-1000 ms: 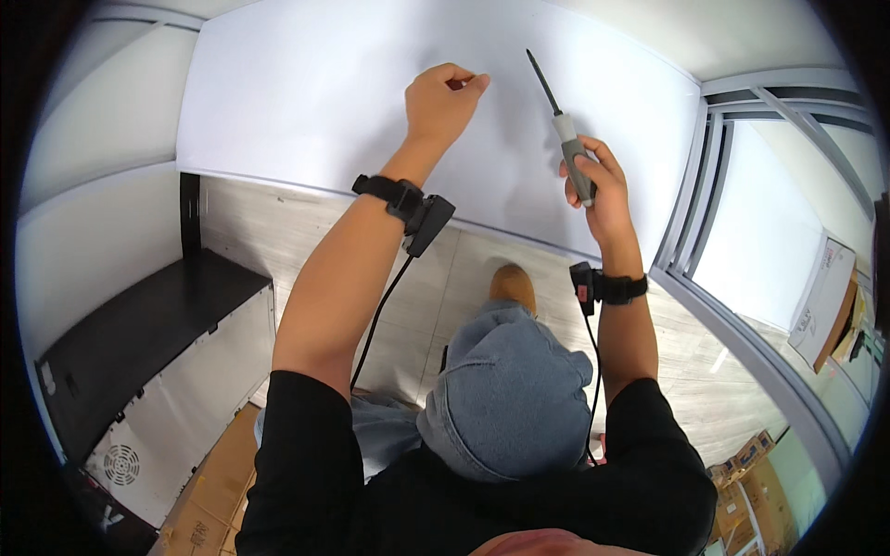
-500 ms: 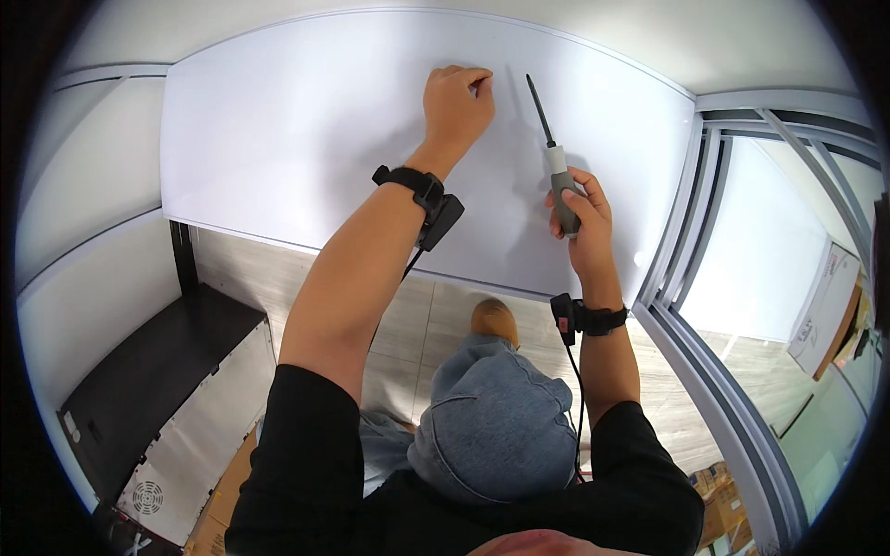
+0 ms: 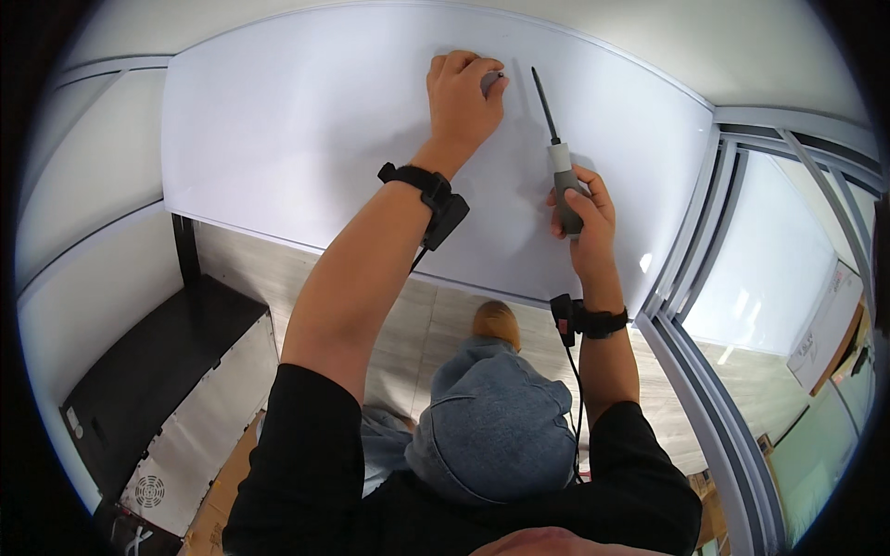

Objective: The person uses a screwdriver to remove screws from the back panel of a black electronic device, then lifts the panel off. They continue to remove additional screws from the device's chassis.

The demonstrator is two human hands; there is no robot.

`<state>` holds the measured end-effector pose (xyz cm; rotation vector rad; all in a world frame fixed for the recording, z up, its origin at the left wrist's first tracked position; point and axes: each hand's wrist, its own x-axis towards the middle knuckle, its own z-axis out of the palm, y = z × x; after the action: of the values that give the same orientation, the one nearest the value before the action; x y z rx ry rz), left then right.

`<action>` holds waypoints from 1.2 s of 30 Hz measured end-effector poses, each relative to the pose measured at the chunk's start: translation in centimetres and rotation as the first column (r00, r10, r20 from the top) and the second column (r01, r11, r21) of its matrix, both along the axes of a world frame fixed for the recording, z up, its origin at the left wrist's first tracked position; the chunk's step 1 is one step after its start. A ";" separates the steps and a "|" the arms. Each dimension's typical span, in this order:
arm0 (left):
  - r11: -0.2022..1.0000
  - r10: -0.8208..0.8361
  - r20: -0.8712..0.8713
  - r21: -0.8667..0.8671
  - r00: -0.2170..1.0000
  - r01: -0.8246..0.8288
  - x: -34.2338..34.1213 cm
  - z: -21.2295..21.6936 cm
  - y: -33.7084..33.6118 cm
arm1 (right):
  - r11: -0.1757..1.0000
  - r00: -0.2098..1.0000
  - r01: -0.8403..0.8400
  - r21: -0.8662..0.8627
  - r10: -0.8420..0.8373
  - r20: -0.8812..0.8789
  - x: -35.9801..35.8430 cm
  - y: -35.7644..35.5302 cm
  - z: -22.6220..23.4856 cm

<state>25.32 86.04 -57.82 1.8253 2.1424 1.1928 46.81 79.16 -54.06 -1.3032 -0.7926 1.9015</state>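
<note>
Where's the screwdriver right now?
In the head view, the screwdriver is upright in the right hand, against the white panel, just right of the left hand.

Below us we see a grey wood-look floor [image 3: 422, 324], a black bench [image 3: 153, 371] at left, flattened cardboard [image 3: 222, 496] beside it, and a sliding door's grey frame [image 3: 705, 371] at right.

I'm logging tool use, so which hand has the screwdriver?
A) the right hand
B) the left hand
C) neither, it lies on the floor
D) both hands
A: the right hand wraps the grey handle of the screwdriver, while the left hand pinches something small at the white panel.
</note>
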 end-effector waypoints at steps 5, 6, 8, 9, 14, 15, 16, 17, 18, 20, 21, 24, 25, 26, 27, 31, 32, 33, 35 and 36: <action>0.999 -0.021 0.068 -0.023 0.997 0.023 -1.6 1.0 -1.2 | 0.997 0.998 -0.065 0.051 0.066 -0.006 -1.0 0.5 1.1; 0.999 -0.005 0.108 -0.039 0.994 0.009 -2.2 1.5 -2.0 | 0.993 0.996 -0.092 0.068 0.093 -0.009 -1.3 0.4 1.5; 0.997 0.047 0.176 -0.073 0.983 -0.034 -3.4 2.6 -4.6 | 0.981 0.985 -0.171 0.095 0.173 -0.018 -2.1 -0.1 2.1; 0.990 0.094 0.346 -0.132 0.933 -0.051 -4.2 4.0 -5.8 | 0.971 0.977 -0.212 0.110 0.215 -0.014 -2.8 -0.2 2.9; 0.974 0.225 0.872 -0.190 0.435 -0.123 -10.4 11.6 -15.0 | 0.764 0.788 -0.614 0.196 0.608 0.098 -10.0 -1.5 7.5; 0.972 0.227 0.924 -0.195 0.306 -0.133 -10.2 13.4 -18.6 | 0.726 0.747 -0.663 0.182 0.656 0.104 -10.2 -3.8 8.9; 0.969 0.225 0.926 -0.178 0.304 -0.173 -11.2 15.9 -20.7 | 0.673 0.699 -0.712 0.202 0.706 0.112 -11.9 -4.3 10.5; 0.960 0.225 0.934 -0.165 0.278 -0.225 -12.2 18.2 -22.9 | 0.616 0.649 -0.755 0.224 0.751 0.125 -13.5 -5.0 12.4; 0.947 0.220 0.940 -0.142 0.260 -0.289 -13.1 20.6 -25.2 | 0.532 0.575 -0.808 0.251 0.804 0.147 -15.3 -5.3 14.1; 0.919 0.200 0.952 -0.100 0.233 -0.381 -14.5 24.8 -29.3 | 0.392 0.453 -0.878 0.276 0.867 0.210 -18.5 -6.3 18.9; 0.898 0.194 0.956 -0.083 0.219 -0.433 -14.8 26.8 -31.3 | 0.331 0.404 -0.899 0.287 0.880 0.250 -19.7 -7.3 21.7; 0.861 0.147 0.956 0.001 0.252 -0.508 -13.5 32.3 -38.5 | 0.117 0.236 -0.937 0.328 0.906 0.352 -20.3 -12.9 30.2; 0.840 0.123 0.961 0.032 0.247 -0.542 -14.4 33.8 -40.8 | 0.052 0.179 -0.943 0.330 0.912 0.368 -21.6 -14.9 32.7; 0.815 0.090 0.968 0.064 0.235 -0.576 -15.1 34.8 -43.3 | -0.018 0.117 -0.946 0.323 0.912 0.393 -22.9 -17.1 34.7; 0.800 0.053 0.971 0.099 0.234 -0.592 -16.0 36.2 -45.2 | -0.018 0.103 -0.945 0.327 0.931 0.350 -24.0 -20.0 36.7; 0.743 -0.089 0.974 0.205 0.210 -0.637 -17.1 39.2 -49.8 | -0.048 0.063 -0.930 0.364 0.956 0.285 -25.6 -26.0 40.0; 0.756 -0.088 0.971 0.210 0.222 -0.620 -17.3 39.5 -51.2 | -0.020 0.080 -0.928 0.371 0.965 0.252 -25.6 -27.7 40.2; 0.774 -0.092 0.968 0.216 0.233 -0.595 -17.4 39.8 -52.1 | 0.030 0.118 -0.922 0.385 0.971 0.208 -25.4 -28.9 40.0; 0.812 -0.105 0.960 0.234 0.260 -0.535 -18.0 40.1 -53.6 | 0.119 0.182 -0.906 0.405 0.976 0.121 -24.9 -31.3 39.0; 0.833 -0.107 0.956 0.236 0.273 -0.500 -18.2 40.3 -54.4 | 0.129 0.198 -0.905 0.404 0.971 0.133 -24.5 -32.5 38.8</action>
<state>7.10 31.68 -17.51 0.3855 1.3164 2.2760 22.28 46.65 -15.25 -0.1783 -2.1919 2.4521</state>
